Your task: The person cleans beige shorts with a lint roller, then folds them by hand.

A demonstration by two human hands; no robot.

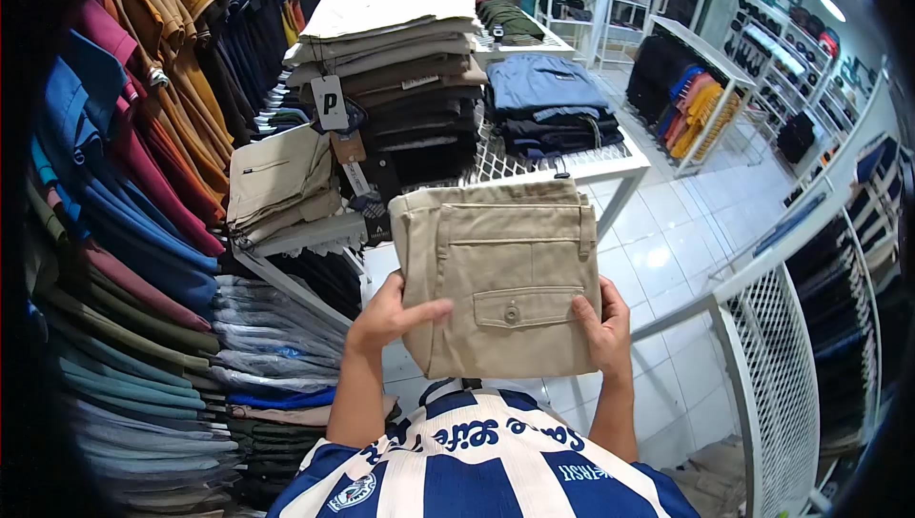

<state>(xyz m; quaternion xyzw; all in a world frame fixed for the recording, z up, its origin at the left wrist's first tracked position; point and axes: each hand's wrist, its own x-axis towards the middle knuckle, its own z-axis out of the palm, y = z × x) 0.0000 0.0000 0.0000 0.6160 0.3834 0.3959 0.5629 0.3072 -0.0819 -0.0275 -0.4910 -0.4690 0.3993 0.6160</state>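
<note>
Folded beige cargo pants (515, 265), with a buttoned flap pocket facing me, are held up in front of my chest. My left hand (393, 313) grips their left edge, thumb across the front and fingers behind. On the opposite edge, my right hand (607, 323) pinches the cloth, its thumb beside the pocket flap. Just beyond the pants rises a tall stack of folded trousers (391, 60), white on top and darker below. A white hang tag (330, 102) dangles from that stack. Beige folded pants (278, 175) lie to its left.
Blue folded jeans (543, 84) top a pile on the white mesh table (610, 161). Hanging shirts (143, 184) crowd the left side, above plastic-wrapped garments (276, 327). A white mesh rack panel (777, 385) stands at right. Farther back is a rack of colourful clothes (701, 108).
</note>
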